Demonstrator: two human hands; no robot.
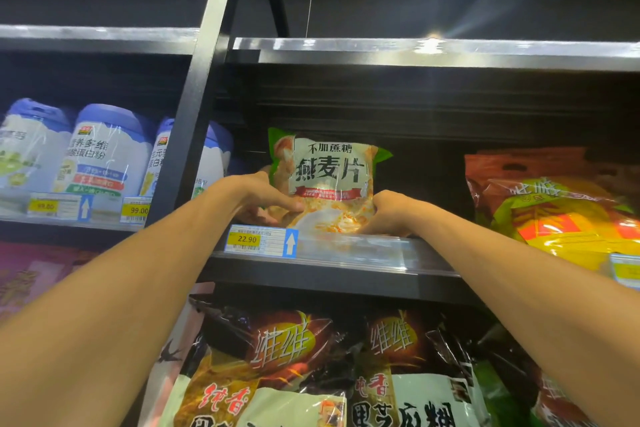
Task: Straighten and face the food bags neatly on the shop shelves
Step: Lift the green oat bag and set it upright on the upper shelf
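Observation:
A green and white oatmeal bag (pixel 329 170) stands upright on the black shelf (pixel 346 274), its label facing me. My left hand (pixel 263 198) grips its lower left corner, thumb across the front. My right hand (pixel 388 211) holds the lower right corner. A big orange and yellow food bag (pixel 561 215) leans on the same shelf to the right, apart from the oatmeal bag. Below the shelf stand two dark sesame-paste bags (pixel 277 367) (pixel 408 378), side by side.
White tubs with blue lids (pixel 107 152) fill the left bay behind a black upright post (pixel 204 80). A 22.90 price tag (pixel 259 241) sits on the shelf's front rail. Dark open space surrounds the oatmeal bag. A pink pack (pixel 31 274) lies at the lower left.

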